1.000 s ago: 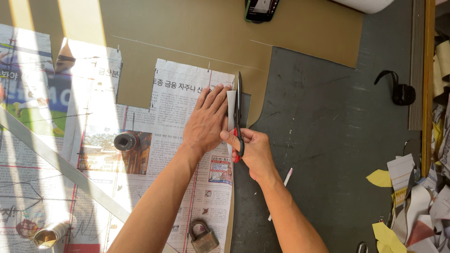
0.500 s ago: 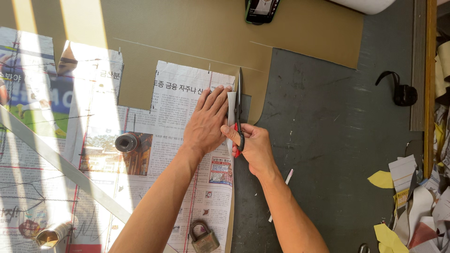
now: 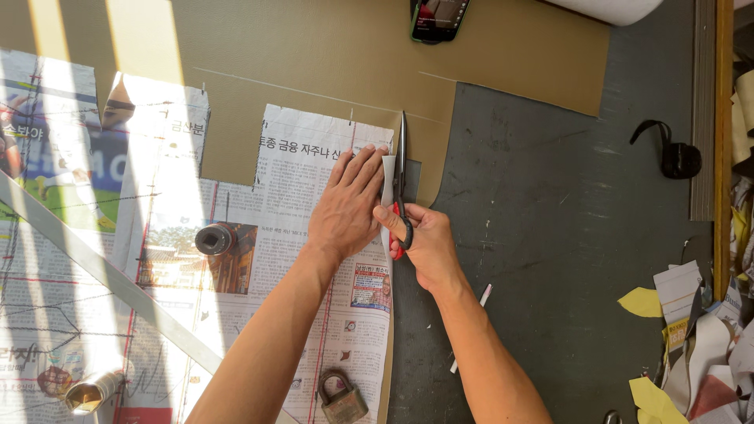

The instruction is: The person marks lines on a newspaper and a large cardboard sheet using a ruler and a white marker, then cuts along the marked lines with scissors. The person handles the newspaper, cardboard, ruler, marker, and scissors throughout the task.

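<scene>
Right hand point(image 3: 424, 243) hides scissors point(image 3: 402, 169) handles

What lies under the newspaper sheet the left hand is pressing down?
Tan fabric shows past the newspaper top and right edges, so it seems to run beneath. The left hand and paper cover the rest.

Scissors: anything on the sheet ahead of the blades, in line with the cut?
Nothing visible. The scissors in the right hand point up the tan sheet, bare ahead of the tips. The phone lies at the far edge, slightly right of the line. The left hand presses the newspaper beside the blades.
</scene>
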